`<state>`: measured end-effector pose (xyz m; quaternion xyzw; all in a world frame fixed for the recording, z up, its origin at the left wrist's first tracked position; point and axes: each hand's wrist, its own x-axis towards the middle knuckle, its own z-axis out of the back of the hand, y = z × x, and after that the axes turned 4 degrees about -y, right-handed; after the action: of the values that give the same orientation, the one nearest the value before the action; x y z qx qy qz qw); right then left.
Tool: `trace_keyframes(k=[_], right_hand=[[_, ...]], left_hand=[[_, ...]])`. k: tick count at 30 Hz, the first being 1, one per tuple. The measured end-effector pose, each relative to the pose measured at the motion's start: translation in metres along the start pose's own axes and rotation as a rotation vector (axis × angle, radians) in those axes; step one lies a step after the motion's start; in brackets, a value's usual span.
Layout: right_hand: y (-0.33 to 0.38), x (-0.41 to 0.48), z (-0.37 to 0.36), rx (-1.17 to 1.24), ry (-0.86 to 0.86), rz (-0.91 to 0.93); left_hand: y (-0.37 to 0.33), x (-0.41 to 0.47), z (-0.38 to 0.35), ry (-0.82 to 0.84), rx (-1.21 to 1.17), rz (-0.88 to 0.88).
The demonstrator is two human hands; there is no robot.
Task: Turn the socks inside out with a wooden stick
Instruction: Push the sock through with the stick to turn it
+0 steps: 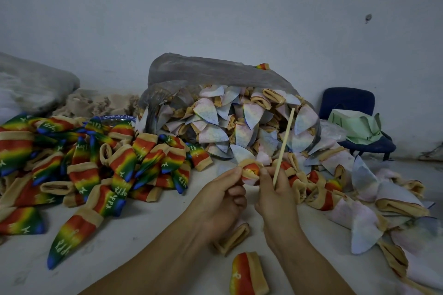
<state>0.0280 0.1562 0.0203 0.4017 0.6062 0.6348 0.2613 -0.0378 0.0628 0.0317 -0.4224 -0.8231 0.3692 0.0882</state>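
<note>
Between both hands I hold a small sock [250,172] with a tan cuff and red-orange inside showing. My left hand [223,199] pinches its left edge between thumb and forefinger. My right hand [275,194] pinches the sock's right edge and also grips a thin wooden stick [284,147], which points up and slightly right. A heap of rainbow-coloured socks [96,163] lies to the left. Pale inside-out socks [239,127] spill from a clear plastic bag [203,72] behind my hands.
One rainbow sock [248,273] lies near the bottom edge, a tan cuff [233,238] peeks out under my left wrist. More pale socks [383,211] spread on the right. A blue chair [347,103] with a green bag [359,127] stands against the wall. Another bag [31,81] lies far left.
</note>
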Motion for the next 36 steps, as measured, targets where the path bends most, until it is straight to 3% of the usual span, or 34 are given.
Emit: trace_keyframes(k=[5,10,14,17,21,29,33,36], right_hand=[[-0.001,-0.002,-0.002,0.108,0.029,-0.123],[0.0,-0.004,-0.004,0.154,0.047,-0.173],[0.0,-0.006,-0.006,0.146,0.029,-0.263],[0.002,-0.006,-0.001,0.288,0.058,-0.324],[0.004,-0.004,0.003,0.445,0.087,-0.361],[0.006,-0.005,-0.002,0.375,0.114,-0.343],[0.005,-0.005,-0.003,0.378,0.143,-0.346],[0.001,-0.001,0.005,0.361,0.126,-0.32]], left_hand=[[-0.002,0.002,0.003,-0.044,-0.048,-0.033],[-0.002,0.0,0.003,0.029,-0.12,0.038],[-0.001,0.0,0.001,0.081,0.012,0.087],[0.004,0.003,0.002,-0.032,0.172,-0.015],[0.005,0.004,0.002,-0.132,0.202,-0.079],[0.0,0.003,0.001,-0.117,0.127,-0.025],[-0.002,0.002,0.002,-0.09,0.173,-0.007],[0.002,0.001,0.004,-0.072,0.299,-0.096]])
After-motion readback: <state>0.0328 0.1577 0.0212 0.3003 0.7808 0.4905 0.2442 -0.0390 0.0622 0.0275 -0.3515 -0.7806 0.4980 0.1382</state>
